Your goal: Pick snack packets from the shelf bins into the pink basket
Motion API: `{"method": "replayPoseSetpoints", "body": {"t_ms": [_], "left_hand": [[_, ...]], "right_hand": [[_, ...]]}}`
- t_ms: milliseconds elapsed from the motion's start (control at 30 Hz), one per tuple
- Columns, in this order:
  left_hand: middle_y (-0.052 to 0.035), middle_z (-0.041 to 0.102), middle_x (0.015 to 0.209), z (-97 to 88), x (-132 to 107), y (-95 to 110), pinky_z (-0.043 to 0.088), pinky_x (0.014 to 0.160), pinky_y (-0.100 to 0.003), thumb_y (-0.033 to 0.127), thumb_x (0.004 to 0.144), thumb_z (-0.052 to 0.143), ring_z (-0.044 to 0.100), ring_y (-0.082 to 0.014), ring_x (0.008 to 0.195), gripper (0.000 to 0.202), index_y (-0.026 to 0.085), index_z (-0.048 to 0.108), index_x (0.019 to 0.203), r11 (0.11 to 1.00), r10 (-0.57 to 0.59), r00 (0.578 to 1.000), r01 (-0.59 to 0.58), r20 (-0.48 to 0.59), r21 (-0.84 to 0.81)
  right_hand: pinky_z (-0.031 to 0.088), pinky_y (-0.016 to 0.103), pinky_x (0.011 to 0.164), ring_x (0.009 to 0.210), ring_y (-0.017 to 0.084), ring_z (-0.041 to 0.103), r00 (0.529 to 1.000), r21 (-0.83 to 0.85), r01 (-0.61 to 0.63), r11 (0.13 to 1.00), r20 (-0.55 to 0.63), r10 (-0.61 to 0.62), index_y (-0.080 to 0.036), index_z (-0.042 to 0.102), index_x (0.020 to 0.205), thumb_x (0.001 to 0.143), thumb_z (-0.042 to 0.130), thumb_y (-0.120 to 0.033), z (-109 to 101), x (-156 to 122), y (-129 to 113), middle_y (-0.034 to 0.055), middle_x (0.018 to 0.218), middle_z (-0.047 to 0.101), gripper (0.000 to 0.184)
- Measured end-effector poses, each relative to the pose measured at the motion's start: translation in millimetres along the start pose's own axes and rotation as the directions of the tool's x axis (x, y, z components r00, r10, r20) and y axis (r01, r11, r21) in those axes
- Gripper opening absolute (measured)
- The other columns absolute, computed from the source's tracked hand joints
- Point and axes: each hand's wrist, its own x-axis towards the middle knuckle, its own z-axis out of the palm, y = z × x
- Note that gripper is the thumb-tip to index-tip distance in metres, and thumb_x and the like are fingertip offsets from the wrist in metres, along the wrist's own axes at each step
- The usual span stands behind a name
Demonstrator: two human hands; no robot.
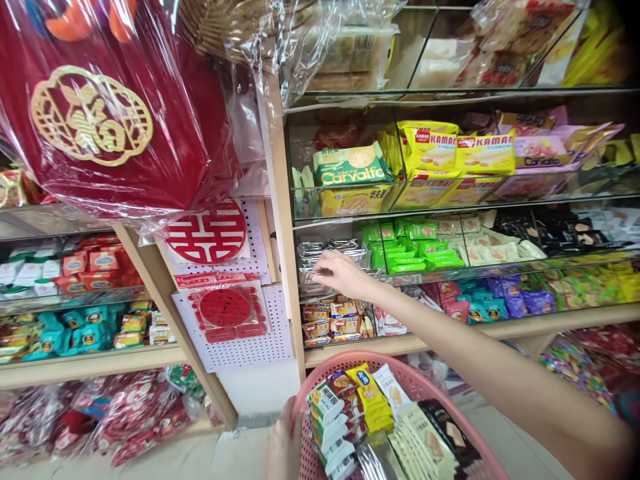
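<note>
My left hand grips the left rim of a pink plastic basket at the bottom of the view. Inside it lie green-and-white packets, a yellow snack packet, cream-coloured wafer packets, a black packet and clear silvery packets. Reaching in from the right, my right hand is at the front of a shelf compartment of silvery packets. Its fingertips are drawn together; what lies between them, if anything, is too small to make out. Orange-wrapped snacks fill the compartment just below that hand.
Bright green packets and yellow wafer bags sit on glass-fronted shelves at the right. A plastic-wrapped red decoration hangs close at upper left. A wooden upright stands left of my right hand. More bagged sweets lie low left.
</note>
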Motion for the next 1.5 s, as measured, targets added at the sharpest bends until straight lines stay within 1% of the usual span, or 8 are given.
{"method": "replayPoseSetpoints", "body": {"t_ms": [333,433,533,633,733,1000,1233,1500], "left_hand": [[-0.011,0.062,0.128,7.5,6.7,-9.4,0.043,0.097,-0.026,0.032,0.089,0.035,0.057,-0.0181,0.117,0.047,0.012,0.048,0.13,0.999,-0.016,1.0,0.017,-0.015,0.037],[-0.0109,0.064,0.125,5.5,5.8,-6.1,0.044,0.095,-0.026,0.032,0.089,0.035,0.059,-0.0173,0.114,0.046,0.013,0.048,0.129,1.0,0.008,1.0,-0.008,-0.001,0.024],[-0.0119,0.064,0.124,3.9,4.6,-2.2,0.043,0.096,-0.029,0.033,0.09,0.033,0.059,-0.0188,0.114,0.047,0.012,0.046,0.13,0.999,0.018,1.0,-0.018,0.022,0.042],[-0.0112,0.063,0.126,2.7,2.8,0.8,0.042,0.096,-0.028,0.033,0.09,0.032,0.058,-0.0183,0.116,0.047,0.013,0.045,0.131,0.997,0.025,0.999,-0.026,0.023,0.074],[-0.0106,0.064,0.124,1.6,1.3,2.7,0.043,0.094,-0.027,0.034,0.09,0.032,0.059,-0.0183,0.114,0.047,0.014,0.045,0.131,0.995,0.019,0.999,-0.022,0.026,0.094],[-0.0106,0.067,0.118,0.3,0.9,4.7,0.045,0.09,-0.027,0.033,0.09,0.033,0.06,-0.0188,0.112,0.046,0.014,0.048,0.129,0.994,0.036,0.999,-0.037,0.011,0.098],[-0.0099,0.07,0.113,0.2,0.0,4.0,0.047,0.087,-0.03,0.033,0.088,0.039,0.063,-0.0214,0.107,0.044,0.016,0.052,0.126,0.998,0.045,0.999,-0.044,-0.025,0.043],[-0.0113,0.065,0.123,4.5,5.0,-4.5,0.044,0.093,-0.029,0.035,0.089,0.032,0.06,-0.02,0.113,0.048,0.013,0.047,0.129,0.997,0.02,1.0,-0.02,0.009,0.068]], "right_hand": [[0.044,0.029,0.073,0.075,0.013,0.056,0.944,0.545,-0.07,0.836,-0.234,0.231,-0.019,0.063,0.084,0.083,0.061,-0.036,-48.1,-61.9,-40.3,0.0002,0.081,0.064,0.017],[0.045,0.025,0.064,0.066,0.011,0.053,0.869,0.783,-0.302,0.545,-0.009,0.495,-0.019,0.059,0.08,0.08,0.064,-0.043,-33.5,-124.0,-57.1,-0.0022,0.073,0.059,0.024],[0.043,0.022,0.056,0.058,0.009,0.049,0.661,0.872,-0.488,0.046,0.335,0.671,-0.02,0.055,0.078,0.08,0.063,-0.047,8.2,-192.5,-64.6,-0.0049,0.067,0.053,0.028],[0.048,0.024,0.062,0.065,0.01,0.056,0.428,0.785,-0.472,-0.401,0.602,0.674,-0.021,0.057,0.084,0.078,0.065,-0.043,54.4,-249.6,-68.5,-0.0026,0.076,0.061,0.025],[0.049,0.026,0.073,0.079,0.013,0.063,0.345,0.7,-0.4,-0.592,0.713,0.61,-0.022,0.059,0.097,0.08,0.063,-0.043,84.4,-281.1,-74.6,0.0009,0.09,0.067,0.027],[0.05,0.03,0.082,0.091,0.019,0.065,0.449,0.746,-0.663,-0.066,0.467,0.762,-0.02,0.055,0.106,0.068,0.072,-0.038,105.0,-291.4,-76.4,0.0017,0.097,0.07,0.045],[0.044,0.039,0.097,0.113,0.025,0.058,0.523,0.28,-0.842,0.461,0.213,0.825,-0.019,0.048,0.125,0.072,0.057,-0.022,130.1,-300.4,-75.0,0.0092,0.122,0.063,0.054],[0.048,0.04,0.089,0.104,0.029,0.063,0.56,-0.247,-0.745,0.62,0.273,0.782,-0.014,0.055,0.127,0.079,0.044,-0.015,144.5,-294.6,-69.1,0.0157,0.108,0.068,0.05]]}}
